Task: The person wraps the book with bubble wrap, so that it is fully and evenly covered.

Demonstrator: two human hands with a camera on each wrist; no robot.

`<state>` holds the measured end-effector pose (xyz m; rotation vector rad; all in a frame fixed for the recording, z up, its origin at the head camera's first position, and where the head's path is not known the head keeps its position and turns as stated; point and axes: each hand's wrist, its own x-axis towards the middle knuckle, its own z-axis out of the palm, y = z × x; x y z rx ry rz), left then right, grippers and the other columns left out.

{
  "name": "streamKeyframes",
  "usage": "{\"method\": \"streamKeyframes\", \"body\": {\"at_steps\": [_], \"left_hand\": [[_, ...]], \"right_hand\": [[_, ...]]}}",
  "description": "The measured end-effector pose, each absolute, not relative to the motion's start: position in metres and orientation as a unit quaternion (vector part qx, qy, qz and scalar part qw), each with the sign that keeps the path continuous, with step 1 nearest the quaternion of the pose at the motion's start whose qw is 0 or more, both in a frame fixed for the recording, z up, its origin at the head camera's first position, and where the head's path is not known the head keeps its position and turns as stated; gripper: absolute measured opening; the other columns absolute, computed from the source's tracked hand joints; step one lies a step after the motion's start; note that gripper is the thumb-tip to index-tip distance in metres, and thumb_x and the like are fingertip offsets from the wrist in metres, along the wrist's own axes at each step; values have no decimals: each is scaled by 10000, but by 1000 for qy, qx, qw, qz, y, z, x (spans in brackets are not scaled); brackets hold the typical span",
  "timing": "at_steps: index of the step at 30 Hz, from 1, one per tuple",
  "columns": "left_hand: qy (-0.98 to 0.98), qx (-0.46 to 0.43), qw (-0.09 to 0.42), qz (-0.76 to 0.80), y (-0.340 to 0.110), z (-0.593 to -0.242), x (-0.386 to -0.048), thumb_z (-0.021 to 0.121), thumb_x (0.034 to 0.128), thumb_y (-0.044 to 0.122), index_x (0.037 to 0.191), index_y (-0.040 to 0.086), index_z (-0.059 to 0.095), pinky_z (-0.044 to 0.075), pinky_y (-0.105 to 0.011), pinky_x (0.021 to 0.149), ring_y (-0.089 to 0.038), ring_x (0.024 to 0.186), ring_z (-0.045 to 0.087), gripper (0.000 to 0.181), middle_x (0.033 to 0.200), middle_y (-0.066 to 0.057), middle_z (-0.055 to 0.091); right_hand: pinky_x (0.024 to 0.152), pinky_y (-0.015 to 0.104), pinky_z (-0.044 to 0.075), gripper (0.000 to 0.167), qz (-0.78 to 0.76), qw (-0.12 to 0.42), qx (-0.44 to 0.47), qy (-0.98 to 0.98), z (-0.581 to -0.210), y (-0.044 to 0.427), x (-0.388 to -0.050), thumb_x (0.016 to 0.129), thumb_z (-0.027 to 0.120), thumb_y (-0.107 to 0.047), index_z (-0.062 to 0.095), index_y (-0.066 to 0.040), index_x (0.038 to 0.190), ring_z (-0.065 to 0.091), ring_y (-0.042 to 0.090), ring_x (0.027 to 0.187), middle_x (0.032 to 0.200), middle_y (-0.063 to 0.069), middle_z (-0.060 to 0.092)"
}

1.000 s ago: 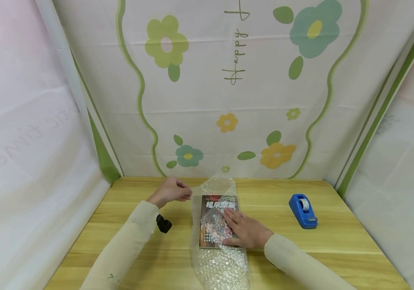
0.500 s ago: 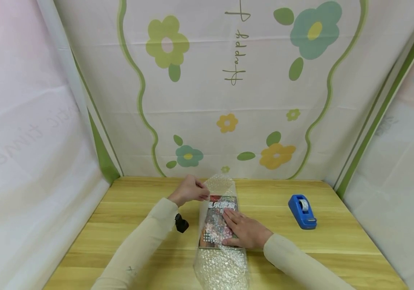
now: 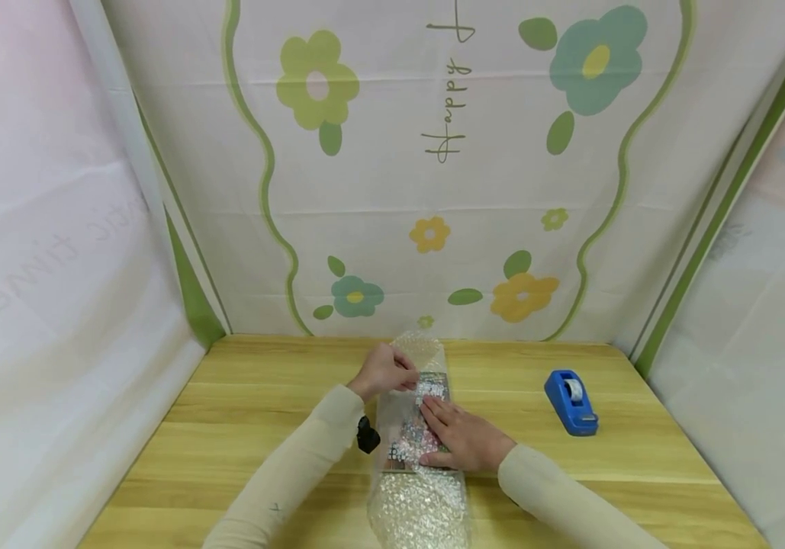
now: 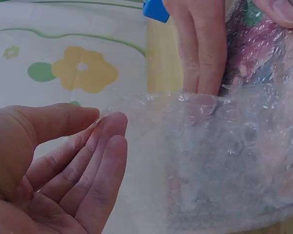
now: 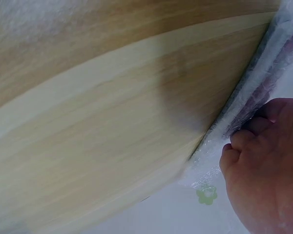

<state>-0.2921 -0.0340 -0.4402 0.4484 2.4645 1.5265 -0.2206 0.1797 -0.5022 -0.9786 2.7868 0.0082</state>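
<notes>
A book (image 3: 397,456) with a colourful cover lies on the table, overlaid by clear bubble wrap (image 3: 419,507) that sticks out beyond its top and bottom ends. My left hand (image 3: 387,370) pinches the wrap's left edge between thumb and fingertips and holds it above the cover's upper part; the left wrist view shows the raised sheet (image 4: 219,151) stretching from that pinch. With fingers extended, my right hand (image 3: 468,438) presses on the wrapped cover from the right. In the right wrist view, the right hand (image 5: 268,161) lies against the wrapped book's side (image 5: 249,102).
A blue tape dispenser (image 3: 572,404) with a tape roll stands on the right of the wooden table (image 3: 241,442). A black device (image 3: 368,435) sits at my left wrist. Flower-printed fabric (image 3: 365,175) hangs behind the table, with more fabric at both sides.
My left hand has moved right, drawing the bubble wrap's left edge across the book, so more of the cover is veiled. The right hand stays in place.
</notes>
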Motion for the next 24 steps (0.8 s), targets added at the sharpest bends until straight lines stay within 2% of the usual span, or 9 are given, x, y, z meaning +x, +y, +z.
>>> {"method": "streamKeyframes", "body": {"at_steps": [6, 24], "left_hand": [[836, 164, 104, 514, -24, -449, -292, 747, 949, 29, 912, -49, 807, 666, -517, 784, -436, 855, 790, 105, 822, -174, 802], [836, 144, 127, 514, -15, -484, -293, 745, 959, 69, 922, 12, 814, 655, -371, 731, -222, 771, 774, 97, 855, -127, 805]], "right_hand": [[1339, 438, 254, 949, -3, 104, -322, 941, -504, 180, -220, 1029, 388, -750, 235, -89, 1692, 222, 284, 1651, 1779, 111, 202], [1330, 452, 275, 943, 3, 102, -317, 943, -504, 180, -220, 1021, 371, -770, 319, -84, 1667, 237, 299, 1644, 1772, 123, 213]]}}
